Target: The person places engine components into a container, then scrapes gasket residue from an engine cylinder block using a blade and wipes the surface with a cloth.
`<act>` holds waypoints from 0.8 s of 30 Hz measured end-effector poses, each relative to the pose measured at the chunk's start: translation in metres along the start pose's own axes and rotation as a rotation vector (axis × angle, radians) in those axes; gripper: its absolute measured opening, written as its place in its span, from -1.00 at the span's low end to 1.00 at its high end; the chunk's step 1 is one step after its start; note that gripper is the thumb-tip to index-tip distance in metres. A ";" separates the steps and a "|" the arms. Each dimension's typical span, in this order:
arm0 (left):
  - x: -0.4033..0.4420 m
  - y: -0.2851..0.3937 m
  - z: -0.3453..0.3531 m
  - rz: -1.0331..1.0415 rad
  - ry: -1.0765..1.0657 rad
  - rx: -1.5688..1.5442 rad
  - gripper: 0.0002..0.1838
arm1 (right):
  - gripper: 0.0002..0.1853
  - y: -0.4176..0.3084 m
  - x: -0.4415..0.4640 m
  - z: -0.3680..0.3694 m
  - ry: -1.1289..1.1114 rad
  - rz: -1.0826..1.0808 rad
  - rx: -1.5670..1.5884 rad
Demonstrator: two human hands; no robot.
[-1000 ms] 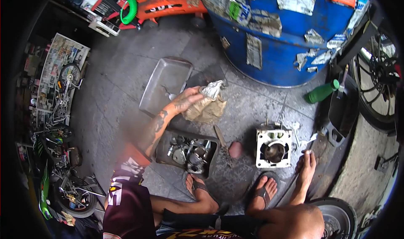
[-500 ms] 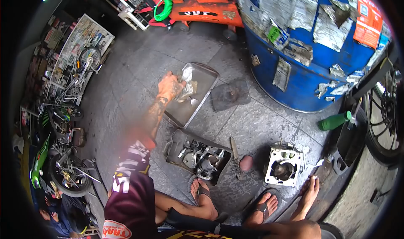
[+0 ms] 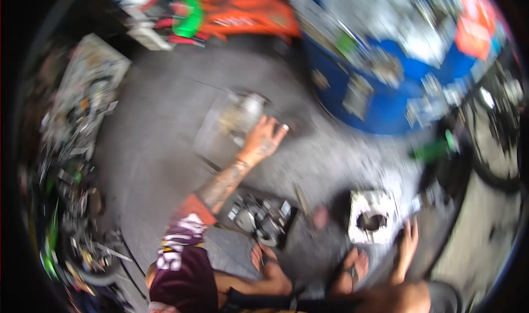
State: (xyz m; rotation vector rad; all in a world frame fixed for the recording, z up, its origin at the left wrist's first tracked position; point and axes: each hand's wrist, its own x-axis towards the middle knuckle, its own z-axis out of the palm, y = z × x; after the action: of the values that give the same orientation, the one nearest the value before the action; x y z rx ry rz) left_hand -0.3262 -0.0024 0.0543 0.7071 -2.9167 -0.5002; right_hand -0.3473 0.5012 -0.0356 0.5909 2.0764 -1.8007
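the left hand (image 3: pixel 265 140) reaches forward over the floor (image 3: pixel 325 164), open, its fingers parted and a little bent. it is beside the shallow tray (image 3: pixel 211 132), covering part of that tray's near right side; whether it touches the rim is too blurred to tell. the crumpled paper bag (image 3: pixel 236 118), pale and brownish, lies in the tray, just past the hand's wrist and knuckles. a dark flat pad (image 3: pixel 297 124) is on the floor just beyond the fingertips.

the right hand (image 3: pixel 406 242) hangs low near the right knee, fingers pointing forward, close to the metal block (image 3: pixel 374 206). its palm side is hidden, so i cannot tell if it grips anything. the block sits on the floor in front of the right foot (image 3: pixel 355 263), its round hole facing up.

in front of the left foot (image 3: pixel 269 263) is a dark box (image 3: pixel 259 194) of metal parts (image 3: pixel 268 231). a thin blade (image 3: pixel 302 199) and a pinkish round thing (image 3: pixel 320 217) lie between box and block. a green bottle (image 3: pixel 432 149) is off to the right, near the blue barrel (image 3: pixel 397 54).
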 end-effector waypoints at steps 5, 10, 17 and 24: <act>-0.092 0.105 0.077 0.156 -0.422 -0.410 -0.46 | -0.62 -0.004 -0.013 -0.019 0.050 -0.238 -0.413; -0.132 0.137 0.111 0.011 -0.587 -0.524 -0.26 | -0.65 -0.015 -0.016 -0.012 -0.168 -0.088 -0.290; -0.134 0.163 0.111 -0.099 -0.538 -0.575 -0.35 | -0.61 -0.030 -0.019 0.010 -0.349 -0.126 -0.029; -0.152 0.174 0.121 -0.021 -0.352 -0.655 -0.60 | -0.66 -0.036 -0.035 0.021 -0.252 -0.068 -0.075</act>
State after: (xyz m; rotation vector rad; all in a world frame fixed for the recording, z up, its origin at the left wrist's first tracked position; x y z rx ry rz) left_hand -0.2869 0.2487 -0.0036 0.5899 -2.7370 -1.6173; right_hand -0.3367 0.4733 0.0097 0.2603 2.0020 -1.7248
